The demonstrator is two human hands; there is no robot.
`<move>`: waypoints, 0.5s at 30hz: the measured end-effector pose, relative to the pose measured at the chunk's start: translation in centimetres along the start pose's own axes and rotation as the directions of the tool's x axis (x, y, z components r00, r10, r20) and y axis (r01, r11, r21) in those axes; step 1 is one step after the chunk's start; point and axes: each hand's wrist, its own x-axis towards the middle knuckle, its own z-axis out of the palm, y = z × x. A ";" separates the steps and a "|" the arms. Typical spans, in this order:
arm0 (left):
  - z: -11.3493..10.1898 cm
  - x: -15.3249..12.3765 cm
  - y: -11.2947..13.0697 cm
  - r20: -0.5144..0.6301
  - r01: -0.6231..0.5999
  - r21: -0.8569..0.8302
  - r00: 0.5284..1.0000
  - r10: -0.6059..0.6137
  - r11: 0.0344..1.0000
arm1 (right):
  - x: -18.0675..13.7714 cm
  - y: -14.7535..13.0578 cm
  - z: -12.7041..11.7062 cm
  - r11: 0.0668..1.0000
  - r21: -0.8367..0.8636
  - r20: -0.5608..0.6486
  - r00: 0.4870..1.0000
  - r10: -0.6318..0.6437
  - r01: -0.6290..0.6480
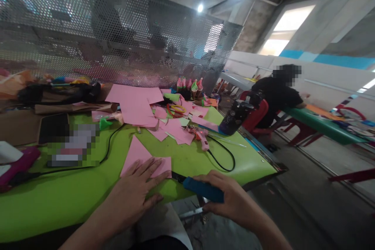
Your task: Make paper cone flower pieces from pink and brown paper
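Note:
My left hand (140,179) lies flat with fingers spread on a folded piece of pink paper (134,152), pressing it to the green tabletop near the front edge. In my right hand (225,195) is a blue-handled knife (202,188), held low at the table edge. Its dark blade points left and meets the right edge of the pink paper; whether the tip is inside the fold I cannot tell. Beyond the hands lie loose pink paper pieces (177,129) and a larger pink sheet (136,105).
A pink glue gun (202,140) with a black cord lies right of centre. A dark tumbler (237,115) stands at the right edge. To the left are a phone (54,128) and a magenta device (22,166). A perforated metal panel (131,43) rises behind; a person (275,97) sits right.

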 end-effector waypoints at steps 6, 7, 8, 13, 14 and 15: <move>0.0 -0.1 0.0 -0.022 0.000 -0.001 1.000 0.000 1.000 | -0.2 0.3 0.0 0.998 0.044 0.015 0.999 -0.048 0.048; 0.0 0.0 0.0 -0.017 0.002 -0.004 1.000 -0.002 1.000 | -0.2 0.4 -0.1 0.998 0.047 0.015 0.999 -0.049 0.048; -0.1 0.0 0.1 -0.010 0.007 -0.006 1.000 -0.007 1.000 | -0.3 0.5 -0.1 0.998 0.049 0.016 0.999 -0.047 0.046; -0.6 0.2 0.3 0.030 0.019 -0.012 0.999 -0.019 1.000 | -0.3 0.7 -0.3 0.998 0.030 0.025 0.998 -0.058 0.057; -0.6 0.2 0.3 0.028 0.019 -0.012 0.999 -0.018 1.000 | -0.3 0.7 -0.3 0.998 0.024 0.022 0.998 -0.063 0.063; -0.5 0.2 0.3 0.022 0.017 -0.012 1.000 -0.017 1.000 | -0.3 0.8 -0.3 0.998 0.020 0.018 0.998 -0.068 0.067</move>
